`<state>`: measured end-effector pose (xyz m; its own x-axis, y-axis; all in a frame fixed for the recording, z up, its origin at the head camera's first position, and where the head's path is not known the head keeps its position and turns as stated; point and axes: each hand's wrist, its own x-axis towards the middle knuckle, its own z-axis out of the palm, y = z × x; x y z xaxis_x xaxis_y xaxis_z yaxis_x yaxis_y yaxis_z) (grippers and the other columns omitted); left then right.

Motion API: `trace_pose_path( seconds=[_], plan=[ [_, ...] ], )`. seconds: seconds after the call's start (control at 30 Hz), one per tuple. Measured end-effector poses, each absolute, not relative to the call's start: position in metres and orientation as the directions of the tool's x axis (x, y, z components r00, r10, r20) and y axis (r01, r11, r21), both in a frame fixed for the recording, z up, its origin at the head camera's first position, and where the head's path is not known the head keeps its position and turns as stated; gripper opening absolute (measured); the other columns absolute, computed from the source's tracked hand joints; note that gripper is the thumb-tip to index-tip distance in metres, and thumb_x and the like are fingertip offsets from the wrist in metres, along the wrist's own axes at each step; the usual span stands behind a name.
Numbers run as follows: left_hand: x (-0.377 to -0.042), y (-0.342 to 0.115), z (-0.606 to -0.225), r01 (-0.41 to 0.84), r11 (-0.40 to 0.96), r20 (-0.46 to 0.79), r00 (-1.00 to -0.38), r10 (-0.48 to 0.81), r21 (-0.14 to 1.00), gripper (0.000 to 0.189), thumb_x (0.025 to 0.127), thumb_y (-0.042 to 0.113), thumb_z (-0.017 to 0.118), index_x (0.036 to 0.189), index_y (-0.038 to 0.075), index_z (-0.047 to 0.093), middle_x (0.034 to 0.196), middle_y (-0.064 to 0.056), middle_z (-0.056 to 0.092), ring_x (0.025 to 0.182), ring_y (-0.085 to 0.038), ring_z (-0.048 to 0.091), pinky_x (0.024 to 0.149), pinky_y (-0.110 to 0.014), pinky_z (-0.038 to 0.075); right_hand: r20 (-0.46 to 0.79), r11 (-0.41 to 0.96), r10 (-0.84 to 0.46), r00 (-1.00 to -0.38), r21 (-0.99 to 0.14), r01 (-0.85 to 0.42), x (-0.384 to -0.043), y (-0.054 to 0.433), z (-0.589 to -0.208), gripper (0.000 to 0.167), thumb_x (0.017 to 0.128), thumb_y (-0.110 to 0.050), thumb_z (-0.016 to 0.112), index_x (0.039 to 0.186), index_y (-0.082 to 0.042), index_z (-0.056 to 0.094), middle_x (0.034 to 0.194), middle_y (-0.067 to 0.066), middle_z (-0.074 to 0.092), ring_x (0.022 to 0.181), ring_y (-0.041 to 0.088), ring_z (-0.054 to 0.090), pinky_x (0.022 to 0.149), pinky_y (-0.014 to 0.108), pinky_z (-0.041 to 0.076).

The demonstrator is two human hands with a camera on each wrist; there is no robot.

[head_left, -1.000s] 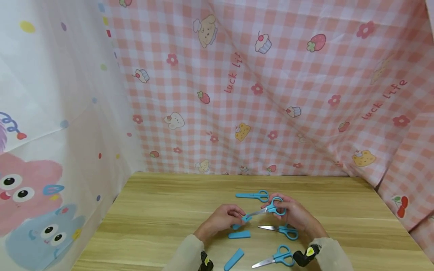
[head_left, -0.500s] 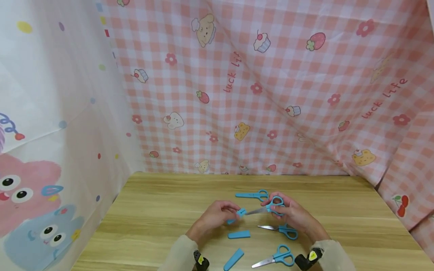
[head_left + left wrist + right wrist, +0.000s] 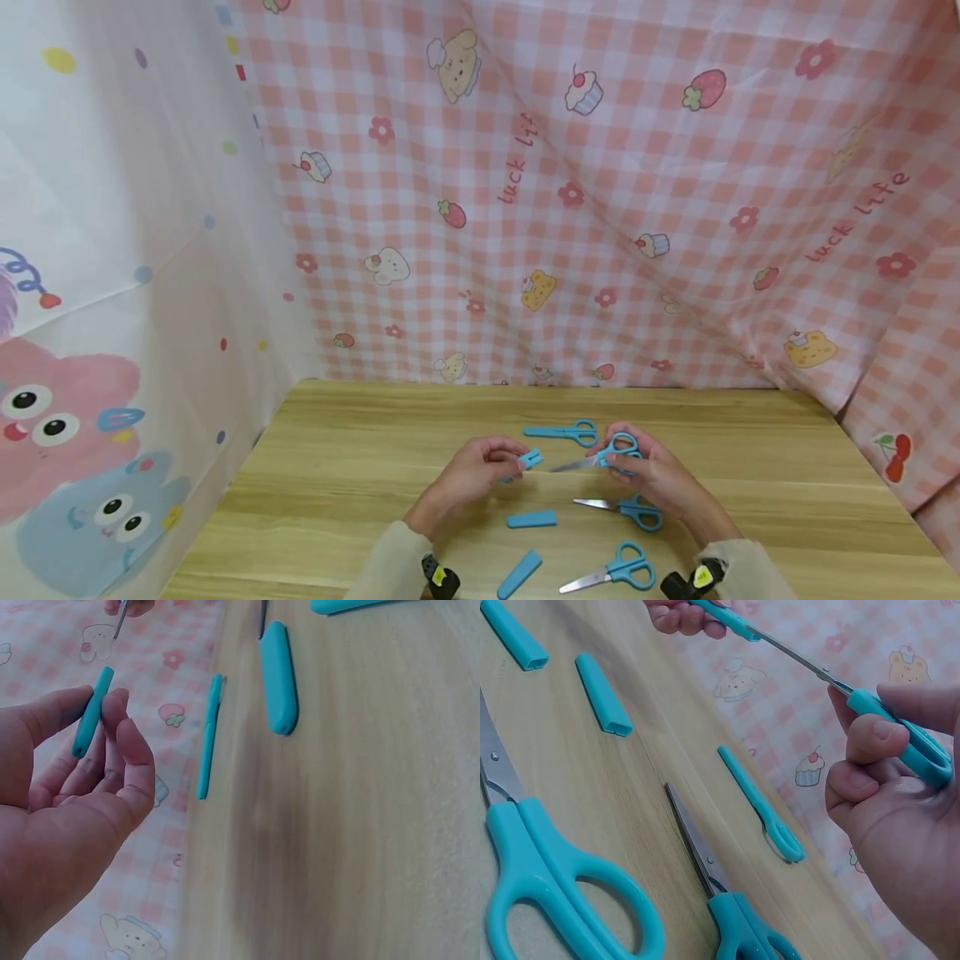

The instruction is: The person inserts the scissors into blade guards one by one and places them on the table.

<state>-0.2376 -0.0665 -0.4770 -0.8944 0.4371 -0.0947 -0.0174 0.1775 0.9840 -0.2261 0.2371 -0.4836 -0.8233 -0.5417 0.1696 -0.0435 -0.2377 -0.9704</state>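
Note:
My left hand (image 3: 474, 473) pinches a blue scissors cover (image 3: 531, 459) between thumb and fingers. In the left wrist view this cover (image 3: 93, 712) is raised off the table, its slim edge facing the camera. Across from it, my right hand (image 3: 663, 473) grips blue-handled scissors (image 3: 602, 457) by the handles. Their bare, closed blades point left at the cover's mouth, with a small gap between in the head view. In the right wrist view, fingers and thumb lie around the handle (image 3: 874, 709). Part of the handle loops is hidden by the fingers.
Behind the hands lie covered blue scissors (image 3: 557, 432). Nearer are two bare scissors, one in the middle (image 3: 630, 508) and one in front (image 3: 618, 572). To their left lie two loose covers, one (image 3: 532, 520) behind the other (image 3: 519, 574). A checked cloth (image 3: 450, 250) hangs behind the wooden table (image 3: 337, 467).
My left hand has moved up and slightly left with the cover, whose mouth was at the blade tip earlier. The right hand with the scissors has shifted slightly right, widening the gap.

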Motion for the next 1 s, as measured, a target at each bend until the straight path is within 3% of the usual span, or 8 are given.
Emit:
trace_pose_path(
  seconds=[0.27,0.47,0.7,1.0],
  plan=[
    [-0.236,-0.072,-0.469,-0.012,0.158,-0.083,-0.89,0.449,0.987,0.021,0.095,0.006,0.064,0.115,0.001,0.068,0.105,-0.018,0.072,0.085,-0.021,0.066,0.085,-0.046,0.055,0.197,-0.239,-0.536,-0.821,-0.968,-0.077,-0.222,0.235,-0.48,0.015,0.101,0.001,0.05,0.114,-0.007,0.047,0.121,0.013,0.061,0.073,0.006,0.048,0.063,0.024,0.032],
    [-0.237,-0.075,-0.469,0.006,0.179,-0.079,-0.884,0.461,0.984,0.019,0.097,0.008,0.061,0.114,0.004,0.068,0.101,-0.01,0.073,0.082,-0.017,0.063,0.082,-0.038,0.055,0.196,-0.23,-0.522,-0.83,-0.969,-0.084,-0.219,0.233,-0.476,0.019,0.101,0.0,0.05,0.118,0.002,0.041,0.114,0.006,0.061,0.078,0.009,0.057,0.07,0.022,0.047],
    [-0.236,-0.079,-0.466,0.027,0.211,-0.079,-0.874,0.479,0.977,0.019,0.1,0.013,0.058,0.116,0.011,0.068,0.101,-0.007,0.074,0.083,-0.02,0.06,0.076,-0.035,0.05,0.111,-0.011,-0.355,-0.928,-0.993,-0.114,-0.216,0.225,-0.469,0.025,0.1,-0.011,0.058,0.114,0.003,0.043,0.095,-0.001,0.07,0.076,0.012,0.062,0.074,0.028,0.051],
    [-0.236,-0.078,-0.463,0.038,0.219,-0.075,-0.873,0.483,0.975,0.018,0.099,0.017,0.06,0.114,0.013,0.069,0.1,-0.005,0.074,0.075,-0.013,0.052,0.063,-0.023,0.041,0.044,0.032,-0.317,-0.948,-0.998,-0.056,-0.21,0.222,-0.462,0.033,0.095,-0.013,0.066,0.113,0.004,0.045,0.113,0.012,0.07,0.084,0.016,0.068,0.082,0.033,0.054]
  ],
)
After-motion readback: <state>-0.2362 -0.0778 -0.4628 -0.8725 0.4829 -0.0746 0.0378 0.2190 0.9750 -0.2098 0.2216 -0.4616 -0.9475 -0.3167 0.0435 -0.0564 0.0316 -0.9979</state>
